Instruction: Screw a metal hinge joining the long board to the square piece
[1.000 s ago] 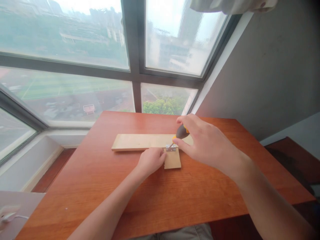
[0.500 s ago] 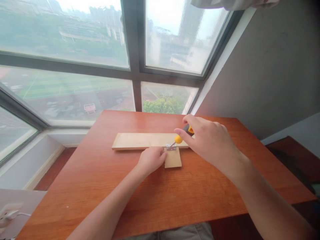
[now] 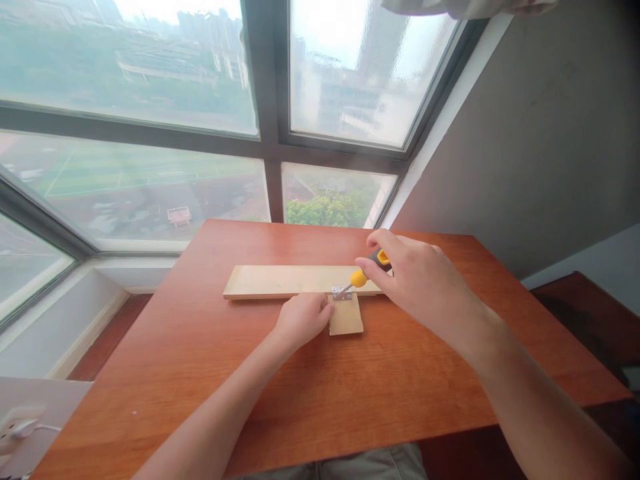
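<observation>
My right hand (image 3: 420,283) grips a screwdriver (image 3: 359,278) with a yellow and dark grey handle, tilted down to the left. Its shaft reaches a small metal hinge (image 3: 343,293), which lies across the joint between a long pale board (image 3: 280,280) and a small pale wooden board (image 3: 346,317). The tip's exact contact with the hinge is too small to make out. With curled fingers, my left hand (image 3: 304,320) closes on the left edge of the small board, beside the hinge. Its fingertips are partly hidden.
The boards lie on a reddish-brown wooden table (image 3: 300,393). Beyond its far edge stand windows with dark frames (image 3: 273,133). A grey wall (image 3: 540,147) rises on the right, and a socket with a white plug (image 3: 23,428) is at lower left.
My right hand has shifted slightly, its thumb a little further right, showing more of the screwdriver handle. The left hand and both boards stay in place.
</observation>
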The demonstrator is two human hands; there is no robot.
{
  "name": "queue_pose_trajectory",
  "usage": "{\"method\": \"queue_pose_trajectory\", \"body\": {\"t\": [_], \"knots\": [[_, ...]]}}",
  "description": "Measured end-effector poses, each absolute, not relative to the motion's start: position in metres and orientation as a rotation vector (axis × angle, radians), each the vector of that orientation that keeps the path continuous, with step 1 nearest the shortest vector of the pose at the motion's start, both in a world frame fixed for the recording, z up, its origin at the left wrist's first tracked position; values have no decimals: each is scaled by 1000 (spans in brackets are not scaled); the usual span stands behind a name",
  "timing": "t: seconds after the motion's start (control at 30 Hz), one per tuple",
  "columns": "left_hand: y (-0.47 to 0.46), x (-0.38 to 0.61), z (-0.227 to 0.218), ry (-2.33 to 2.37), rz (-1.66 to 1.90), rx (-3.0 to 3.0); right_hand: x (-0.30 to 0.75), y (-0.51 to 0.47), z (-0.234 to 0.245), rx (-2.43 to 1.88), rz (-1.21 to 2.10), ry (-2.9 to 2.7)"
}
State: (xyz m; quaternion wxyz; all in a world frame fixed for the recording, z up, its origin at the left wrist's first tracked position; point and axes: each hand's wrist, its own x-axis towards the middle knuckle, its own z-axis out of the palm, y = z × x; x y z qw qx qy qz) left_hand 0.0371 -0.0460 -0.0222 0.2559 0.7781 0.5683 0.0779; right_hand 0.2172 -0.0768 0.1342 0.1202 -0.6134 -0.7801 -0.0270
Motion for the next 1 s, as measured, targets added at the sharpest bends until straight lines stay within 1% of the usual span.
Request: {"method": "queue_pose_trajectory", "body": {"t": [0.13, 0.2, 0.27, 0.33, 0.4, 0.53, 0.6, 0.83, 1.0], "knots": [[-46, 37, -22, 1541, 210, 2106, 224, -82, 137, -1538, 246, -2393], [-46, 37, -22, 1540, 210, 2106, 224, -84, 138, -1567, 151, -2390], [-47, 37, -22, 1536, 211, 2111, 220, -83, 138, -1717, -61, -2320], [-47, 37, -22, 1538, 211, 2113, 217, -81, 137, -1842, -157, -2256], [-47, 37, -22, 1540, 212, 2108, 217, -80, 137, -1828, -78, -2247], [-46, 37, -24, 1538, 205, 2109, 227, -84, 141, -1597, 231, -2287], [-46, 37, -25, 1545, 197, 2114, 235, -88, 143, -1532, 325, -2298], [-46, 37, -22, 1546, 184, 2133, 251, -93, 140, -1492, 403, -2316], [-46, 37, -21, 1536, 185, 2118, 253, -93, 146, -1256, 382, -2462]]}}
